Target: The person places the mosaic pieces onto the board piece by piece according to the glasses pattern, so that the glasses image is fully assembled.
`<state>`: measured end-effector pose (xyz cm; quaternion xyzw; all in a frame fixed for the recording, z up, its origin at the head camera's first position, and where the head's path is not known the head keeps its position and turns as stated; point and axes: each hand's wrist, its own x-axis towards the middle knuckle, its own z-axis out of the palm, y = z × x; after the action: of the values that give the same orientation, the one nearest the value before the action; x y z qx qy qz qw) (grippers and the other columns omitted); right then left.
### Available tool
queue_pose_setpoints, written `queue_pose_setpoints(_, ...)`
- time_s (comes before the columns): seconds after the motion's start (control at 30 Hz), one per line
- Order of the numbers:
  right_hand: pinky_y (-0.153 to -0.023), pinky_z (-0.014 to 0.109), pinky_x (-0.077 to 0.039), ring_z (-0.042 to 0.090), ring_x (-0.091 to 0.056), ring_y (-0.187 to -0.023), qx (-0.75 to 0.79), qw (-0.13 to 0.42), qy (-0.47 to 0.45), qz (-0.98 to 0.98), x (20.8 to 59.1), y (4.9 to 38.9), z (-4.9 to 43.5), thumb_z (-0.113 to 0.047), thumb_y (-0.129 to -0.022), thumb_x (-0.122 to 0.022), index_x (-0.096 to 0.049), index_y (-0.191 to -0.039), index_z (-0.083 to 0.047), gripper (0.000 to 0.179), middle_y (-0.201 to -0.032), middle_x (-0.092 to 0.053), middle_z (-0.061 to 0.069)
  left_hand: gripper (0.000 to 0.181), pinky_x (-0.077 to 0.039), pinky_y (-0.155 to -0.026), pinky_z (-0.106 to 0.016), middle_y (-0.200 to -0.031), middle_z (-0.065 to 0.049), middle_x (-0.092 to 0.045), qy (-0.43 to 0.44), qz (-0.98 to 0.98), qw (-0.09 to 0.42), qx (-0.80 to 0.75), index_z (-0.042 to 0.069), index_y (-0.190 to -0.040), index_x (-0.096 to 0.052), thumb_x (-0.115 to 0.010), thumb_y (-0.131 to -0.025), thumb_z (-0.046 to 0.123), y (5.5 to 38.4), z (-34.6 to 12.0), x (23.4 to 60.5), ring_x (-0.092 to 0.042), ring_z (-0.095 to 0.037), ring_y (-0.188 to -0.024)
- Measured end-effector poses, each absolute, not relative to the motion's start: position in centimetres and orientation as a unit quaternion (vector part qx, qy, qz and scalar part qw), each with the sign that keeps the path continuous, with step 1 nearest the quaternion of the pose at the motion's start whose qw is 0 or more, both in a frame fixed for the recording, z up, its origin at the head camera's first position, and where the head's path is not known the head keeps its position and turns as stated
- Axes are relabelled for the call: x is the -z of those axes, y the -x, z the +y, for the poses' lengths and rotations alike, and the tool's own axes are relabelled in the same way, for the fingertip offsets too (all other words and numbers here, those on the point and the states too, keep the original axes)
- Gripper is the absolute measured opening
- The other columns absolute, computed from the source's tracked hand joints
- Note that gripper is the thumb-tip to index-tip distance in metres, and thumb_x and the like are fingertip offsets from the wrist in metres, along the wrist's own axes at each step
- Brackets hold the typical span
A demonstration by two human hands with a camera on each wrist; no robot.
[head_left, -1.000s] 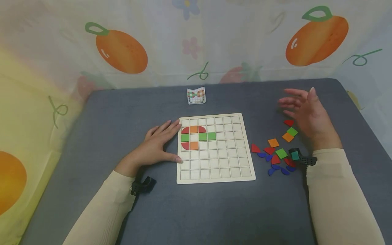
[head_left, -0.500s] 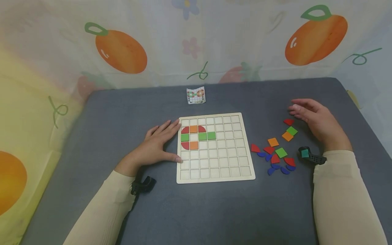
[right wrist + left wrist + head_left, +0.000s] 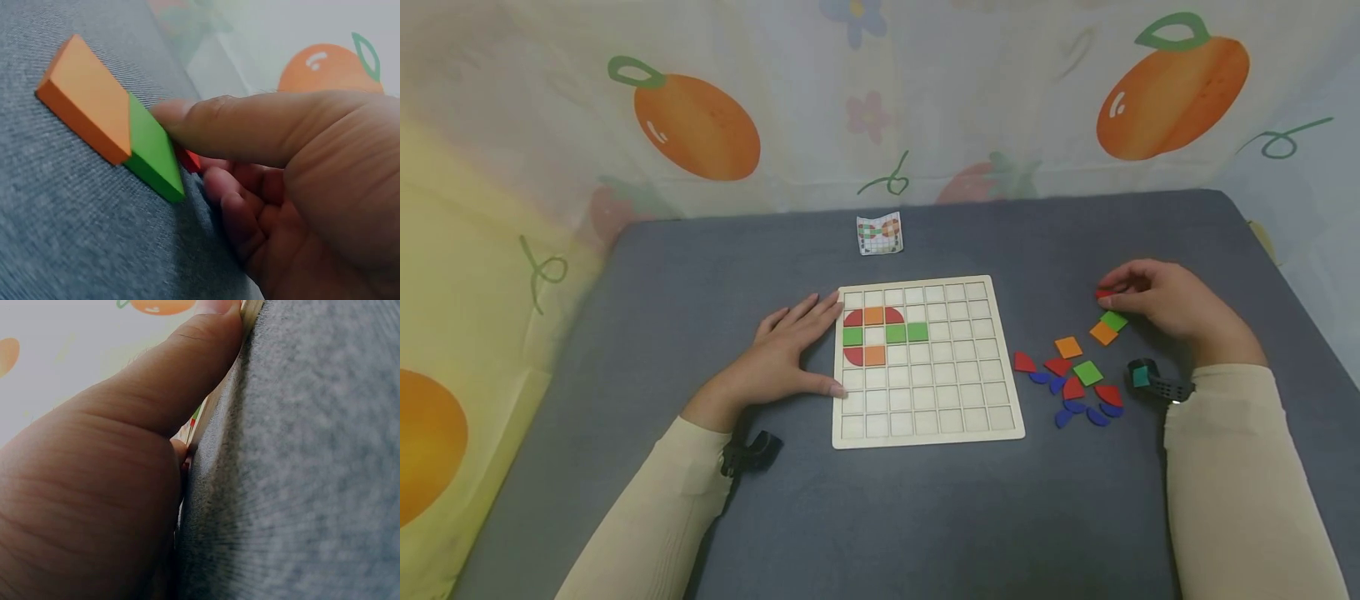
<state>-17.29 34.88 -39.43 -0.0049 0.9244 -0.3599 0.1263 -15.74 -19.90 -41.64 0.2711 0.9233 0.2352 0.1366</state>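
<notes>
A pale wooden grid board (image 3: 931,422) lies on the table with red, orange and green tiles set in its upper left cells. Against its left edge rests my left hand (image 3: 782,358), fingers straight and spread, thumb on the rim; the left wrist view shows the thumb (image 3: 187,356) at that edge. To the board's right, my right hand (image 3: 1176,304) pinches a red quarter-round tile (image 3: 1103,293) between thumb and fingers, mostly covered by them. Beside it lie a green square tile (image 3: 153,150) and an orange square tile (image 3: 87,103), touching each other.
Nearer me sit loose pieces: an orange square (image 3: 1068,347), a green square (image 3: 1087,373), several red quarter-rounds (image 3: 1108,396) and several blue slivers (image 3: 1098,417). A small printed pattern card (image 3: 880,234) lies behind the board. A fruit-print curtain (image 3: 985,100) hangs beyond the table.
My right hand has turned over from palm-up, come down over the far red tile, and closed thumb and fingers on it. The left hand and board have stayed put.
</notes>
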Motion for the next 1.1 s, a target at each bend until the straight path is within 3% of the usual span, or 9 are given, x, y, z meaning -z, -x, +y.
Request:
queue_pose_setpoints(0.2,-0.084,0.049,-0.044,0.035,-0.055,-0.099,0.342,0.094,0.01,0.935,39.5,17.6,34.3,-0.024,-0.105,-0.078,-0.069,-0.12,0.002,0.031,-0.106,-0.067,0.017,0.128,0.001,-0.125,-0.061,-0.181,0.008,-0.01,-0.27,0.923,0.138,-0.237,0.02,-0.177,-0.019,-0.093,-0.081,0.062,15.8,-19.9,41.7,0.0,-0.023,-0.166)
queue_pose_setpoints(0.33,-0.087,0.05,-0.044,0.036,-0.055,-0.103,0.354,0.075,0.01,0.932,39.6,17.8,33.9,-0.018,-0.106,-0.076,-0.067,-0.127,0.001,0.03,-0.111,-0.067,0.021,0.128,0.001,-0.125,-0.061,-0.181,0.008,-0.01,-0.269,0.923,0.138,-0.238,0.021,-0.177,-0.019,-0.092,-0.081,0.063,15.8,-20.0,41.8,0.0,-0.023,-0.166)
queue_pose_setpoints(0.5,-0.086,0.034,-0.048,0.025,-0.062,-0.105,0.382,0.061,0.003,0.922,39.5,17.8,33.2,-0.023,-0.108,-0.073,-0.071,-0.137,-0.004,0.034,-0.123,-0.072,0.017,0.128,0.001,-0.125,-0.061,-0.181,0.009,-0.01,-0.269,0.924,0.137,-0.234,0.022,-0.177,-0.019,-0.092,-0.08,0.065,15.8,-20.0,42.0,0.001,-0.023,-0.166)
queue_pose_setpoints(0.63,-0.081,0.021,-0.052,0.01,-0.071,-0.096,0.433,0.056,-0.012,0.899,39.2,17.8,32.0,-0.027,-0.108,-0.074,-0.071,-0.131,-0.004,0.033,-0.116,-0.077,0.008,0.128,0.001,-0.125,-0.061,-0.181,0.009,-0.01,-0.269,0.924,0.137,-0.234,0.022,-0.177,-0.019,-0.092,-0.08,0.066,15.8,-20.0,41.9,0.001,-0.022,-0.166)
queue_pose_setpoints(0.9,-0.079,0.027,-0.048,0.021,-0.06,-0.097,0.462,0.028,-0.007,0.887,39.0,18.2,29.6,-0.03,-0.104,-0.08,-0.072,-0.125,-0.003,0.035,-0.106,-0.071,-0.002,0.128,0.001,-0.125,-0.061,-0.181,0.009,-0.009,-0.274,0.923,0.135,-0.235,0.022,-0.177,-0.018,-0.091,-0.081,0.066,15.8,-20.1,41.8,0.001,-0.022,-0.166)
queue_pose_setpoints(1.1,-0.078,0.026,-0.058,0.018,-0.07,-0.09,0.52,0.024,0.028,0.853,38.7,18.1,27.5,-0.016,-0.104,-0.079,-0.074,-0.126,0.002,0.028,-0.102,-0.078,0.001,0.128,0.001,-0.125,-0.061,-0.181,0.009,-0.009,-0.273,0.923,0.138,-0.234,0.022,-0.177,-0.018,-0.091,-0.081,0.066,15.8,-20.1,41.9,0.001,-0.022,-0.166)
